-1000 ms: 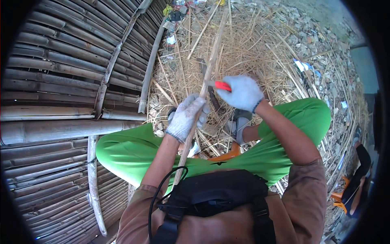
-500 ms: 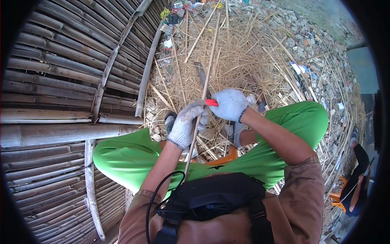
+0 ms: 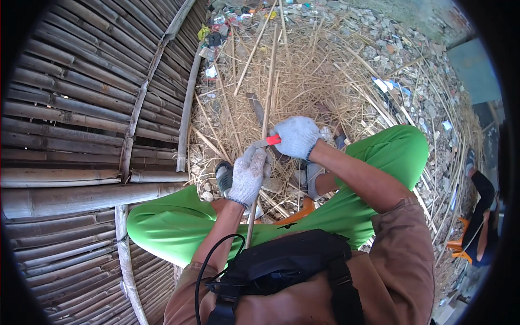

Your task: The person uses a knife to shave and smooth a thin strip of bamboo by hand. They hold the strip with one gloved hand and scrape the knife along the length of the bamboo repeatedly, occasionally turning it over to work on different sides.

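A long, thin pale bamboo strip [image 3: 266,92] is gripped between two hands in grey knitted work gloves, seen from above a seated person in bright green trousers [image 3: 179,227] and a brown long-sleeved shirt [image 3: 401,271]. The left hand [image 3: 248,176] is wrapped around the strip just above the knees, its fingers [image 3: 254,157] curled shut on the cane, with the thumb raised toward the blade. The right hand [image 3: 297,136] is closed in a fist around the red handle of a small knife [image 3: 269,141], whose short grey blade is laid against the strip just above the left hand; the two gloves are nearly touching. The strip is held upright between the legs, its far end running out over a heap of dry yellow straw and bamboo shavings [image 3: 325,81] on the ground, its near end hidden behind a black chest harness with a cable [image 3: 281,260]. A dark, broad-bladed chopper [image 3: 255,108] is seen lying on the straw just left of the strip. Grey sandalled feet [image 3: 223,176] are planted beside an orange low stool [image 3: 295,214], only partly visible. A wall of weathered split bamboo poles [image 3: 81,124] fills the left side, and rubble and litter are scattered beyond the straw. Another person [image 3: 482,216] in dark clothing is glimpsed at the right edge.
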Available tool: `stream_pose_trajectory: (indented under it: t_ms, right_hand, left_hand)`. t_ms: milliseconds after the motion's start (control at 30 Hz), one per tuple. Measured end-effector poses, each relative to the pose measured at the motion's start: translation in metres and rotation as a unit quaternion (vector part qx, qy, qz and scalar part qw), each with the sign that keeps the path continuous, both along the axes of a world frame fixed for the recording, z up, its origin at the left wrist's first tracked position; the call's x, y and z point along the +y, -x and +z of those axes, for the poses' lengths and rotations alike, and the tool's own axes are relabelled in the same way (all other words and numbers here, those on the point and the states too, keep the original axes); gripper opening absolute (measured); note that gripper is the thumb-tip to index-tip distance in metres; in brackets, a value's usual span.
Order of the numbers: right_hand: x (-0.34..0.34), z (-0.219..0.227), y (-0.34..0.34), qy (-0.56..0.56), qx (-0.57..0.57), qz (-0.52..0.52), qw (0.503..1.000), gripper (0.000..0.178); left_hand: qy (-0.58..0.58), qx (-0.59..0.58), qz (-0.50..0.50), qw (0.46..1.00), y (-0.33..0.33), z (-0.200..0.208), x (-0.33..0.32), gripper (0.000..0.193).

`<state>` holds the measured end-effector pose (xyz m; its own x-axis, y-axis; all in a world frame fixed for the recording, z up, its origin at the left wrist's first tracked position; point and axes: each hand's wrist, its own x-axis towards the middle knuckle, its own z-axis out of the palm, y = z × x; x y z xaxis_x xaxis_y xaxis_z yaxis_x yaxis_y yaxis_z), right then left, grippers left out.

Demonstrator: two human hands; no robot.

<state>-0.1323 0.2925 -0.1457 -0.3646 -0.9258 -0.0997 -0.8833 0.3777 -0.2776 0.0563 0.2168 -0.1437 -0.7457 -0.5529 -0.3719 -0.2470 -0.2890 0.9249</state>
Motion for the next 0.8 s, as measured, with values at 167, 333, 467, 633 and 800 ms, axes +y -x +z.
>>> stream_pose_trajectory:
  t_ms: [167, 333, 467, 633, 800]
  right_hand:
    - [0.002, 0.023, 0.096, -0.018, -0.018, -0.204, 0.979, 0.044]
    - [0.006, 0.021, 0.083, -0.013, 0.006, -0.129, 0.992, 0.04]
    - [0.012, -0.003, 0.001, -0.027, -0.054, -0.005, 0.998, 0.033]
    - [0.009, 0.003, 0.0, -0.06, -0.026, 0.041, 0.997, 0.029]
    - [0.005, 0.005, 0.008, -0.028, -0.021, 0.019, 0.999, 0.028]
  left_hand:
    - [-0.044, -0.007, -0.077, 0.996, -0.012, 0.022, 0.029, 0.033]
    - [-0.078, -0.007, -0.029, 0.996, -0.011, 0.014, 0.029, 0.03]
    - [-0.019, -0.044, -0.028, 0.998, -0.012, -0.008, 0.002, 0.025]
    - [0.041, -0.038, -0.032, 0.998, -0.01, -0.004, 0.007, 0.024]
    - [0.057, -0.027, -0.036, 0.997, -0.005, -0.002, 0.002, 0.026]
